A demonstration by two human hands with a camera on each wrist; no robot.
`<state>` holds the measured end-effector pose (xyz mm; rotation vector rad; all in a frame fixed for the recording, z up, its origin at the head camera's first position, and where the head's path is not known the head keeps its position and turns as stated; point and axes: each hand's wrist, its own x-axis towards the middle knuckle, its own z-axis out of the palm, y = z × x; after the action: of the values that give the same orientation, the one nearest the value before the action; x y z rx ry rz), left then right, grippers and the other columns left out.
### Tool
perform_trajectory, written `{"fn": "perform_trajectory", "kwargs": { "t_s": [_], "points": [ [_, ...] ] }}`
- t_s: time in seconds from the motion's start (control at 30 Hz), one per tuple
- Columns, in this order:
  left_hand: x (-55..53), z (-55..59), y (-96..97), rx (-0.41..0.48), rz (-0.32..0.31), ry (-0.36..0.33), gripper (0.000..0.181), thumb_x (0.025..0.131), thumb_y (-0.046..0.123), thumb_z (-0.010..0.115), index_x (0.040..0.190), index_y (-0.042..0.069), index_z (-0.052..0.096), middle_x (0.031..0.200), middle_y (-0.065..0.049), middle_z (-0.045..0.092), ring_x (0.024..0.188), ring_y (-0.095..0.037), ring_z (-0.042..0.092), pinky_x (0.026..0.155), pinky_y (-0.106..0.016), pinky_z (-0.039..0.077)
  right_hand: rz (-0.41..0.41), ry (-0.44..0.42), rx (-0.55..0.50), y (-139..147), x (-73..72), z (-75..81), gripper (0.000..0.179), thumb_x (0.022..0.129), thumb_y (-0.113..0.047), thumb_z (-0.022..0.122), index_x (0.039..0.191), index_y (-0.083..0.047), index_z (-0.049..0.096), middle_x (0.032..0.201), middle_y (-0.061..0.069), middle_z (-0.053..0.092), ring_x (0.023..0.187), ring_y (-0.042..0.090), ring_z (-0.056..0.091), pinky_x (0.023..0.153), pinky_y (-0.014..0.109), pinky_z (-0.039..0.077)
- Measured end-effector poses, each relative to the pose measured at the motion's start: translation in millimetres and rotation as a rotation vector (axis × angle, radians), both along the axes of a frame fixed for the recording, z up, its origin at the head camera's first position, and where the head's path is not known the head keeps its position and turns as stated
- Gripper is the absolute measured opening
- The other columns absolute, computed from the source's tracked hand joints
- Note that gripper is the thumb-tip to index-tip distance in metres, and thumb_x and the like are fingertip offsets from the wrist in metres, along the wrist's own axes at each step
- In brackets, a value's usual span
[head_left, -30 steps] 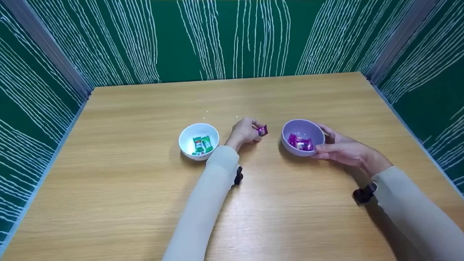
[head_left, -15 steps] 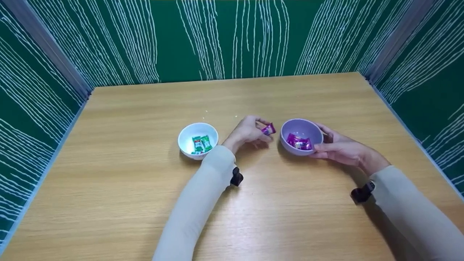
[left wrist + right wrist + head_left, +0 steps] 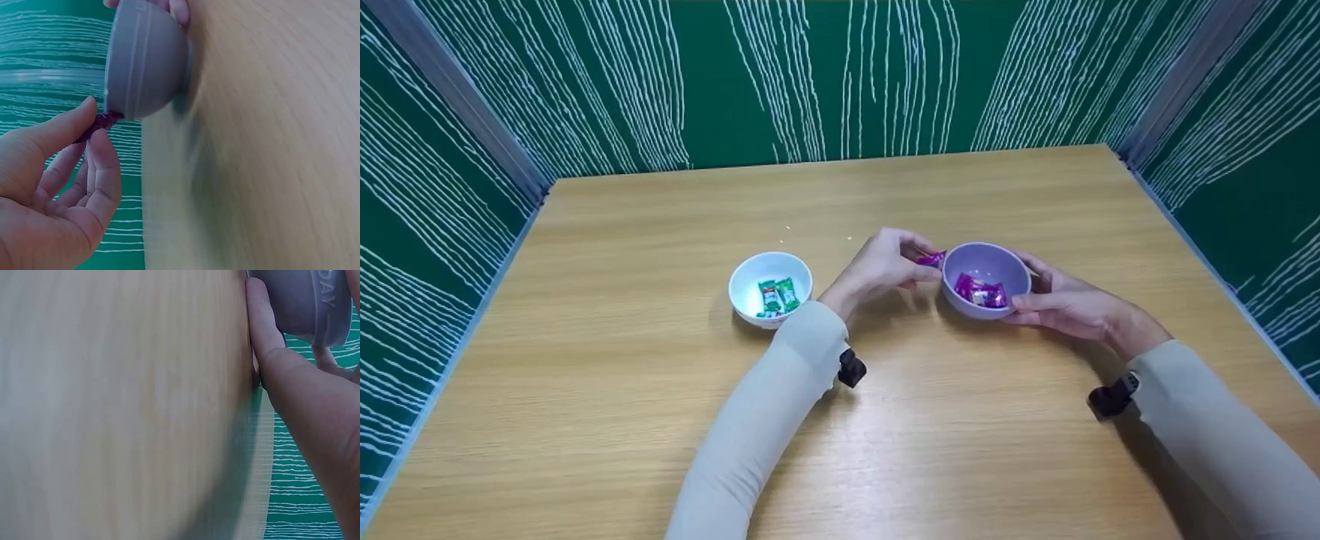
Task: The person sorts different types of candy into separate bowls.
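My left hand (image 3: 889, 262) pinches a purple-wrapped candy (image 3: 931, 259) between thumb and fingertips, right at the left rim of a purple bowl (image 3: 986, 262). In the left wrist view the candy (image 3: 101, 125) overlaps the bowl's rim edge. Several purple-wrapped candies (image 3: 981, 291) lie inside that bowl. My right hand (image 3: 1069, 304) grips the bowl's right side, thumb near the rim and fingers around the outer wall. Raised letters show on the bowl (image 3: 306, 304) in the right wrist view. Left of my left forearm stands a white bowl (image 3: 750, 281) with several green-wrapped candies (image 3: 778, 296) in it.
Both bowls stand on a wooden table (image 3: 660, 397). A few tiny white specks lie on it behind the bowls. Green panels (image 3: 885, 82) with white streaks enclose the table at the back and sides. Each wrist wears a small black camera (image 3: 851, 367).
My left hand has carried the pinched candy rightward, from between the two bowls to the purple bowl's left rim. My right hand and both bowls have stayed in place.
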<state>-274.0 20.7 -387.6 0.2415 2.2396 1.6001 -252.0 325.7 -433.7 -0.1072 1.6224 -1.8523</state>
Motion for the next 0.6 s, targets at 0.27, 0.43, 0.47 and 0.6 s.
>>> {"fn": "perform_trajectory", "kwargs": {
  "t_s": [0.27, 0.43, 0.47, 0.6],
  "points": [
    [2.7, 15.3, 4.4, 0.006, -0.024, -0.007, 0.025, 0.086, 0.011, 0.082, 0.110, 0.015, 0.076, 0.102, -0.001, 0.070, 0.090, -0.018, 0.066, 0.073, -0.026, 0.060, 0.006, -0.006, -0.005, 1, -0.3, 1.4, 0.084, 0.101, 0.001, 0.056, 0.162, -0.031, 0.008, 0.160, 0.009, 0.001, 0.139, 0.034, 0.035, 0.110, 0.050, 0.042],
    [6.0, 19.2, 12.2, -0.006, -0.061, 0.015, 0.024, 0.087, 0.010, 0.081, 0.110, 0.015, 0.077, 0.101, -0.001, 0.070, 0.090, -0.017, 0.065, 0.072, -0.025, 0.060, 0.015, -0.009, -0.014, 2, 0.2, 1.3, 0.082, 0.102, 0.001, 0.055, 0.162, -0.030, 0.008, 0.159, 0.009, 0.003, 0.137, 0.032, 0.040, 0.111, 0.050, 0.041],
    [6.7, 19.7, 13.9, -0.007, -0.068, 0.017, 0.024, 0.087, 0.009, 0.081, 0.110, 0.014, 0.077, 0.101, 0.000, 0.070, 0.091, -0.017, 0.065, 0.072, -0.024, 0.060, 0.017, -0.008, -0.014, 2, 0.1, 1.1, 0.082, 0.102, 0.001, 0.055, 0.162, -0.030, 0.008, 0.159, 0.010, 0.003, 0.136, 0.031, 0.041, 0.111, 0.050, 0.041],
    [8.9, 21.1, 20.0, -0.021, -0.102, 0.033, 0.026, 0.089, 0.003, 0.078, 0.113, 0.013, 0.077, 0.104, 0.001, 0.070, 0.096, -0.015, 0.065, 0.072, -0.023, 0.060, 0.022, -0.005, -0.014, 2, -0.3, 0.3, 0.084, 0.102, 0.001, 0.056, 0.162, -0.029, 0.006, 0.159, 0.010, 0.003, 0.134, 0.029, 0.045, 0.110, 0.049, 0.042]
  ]
}}
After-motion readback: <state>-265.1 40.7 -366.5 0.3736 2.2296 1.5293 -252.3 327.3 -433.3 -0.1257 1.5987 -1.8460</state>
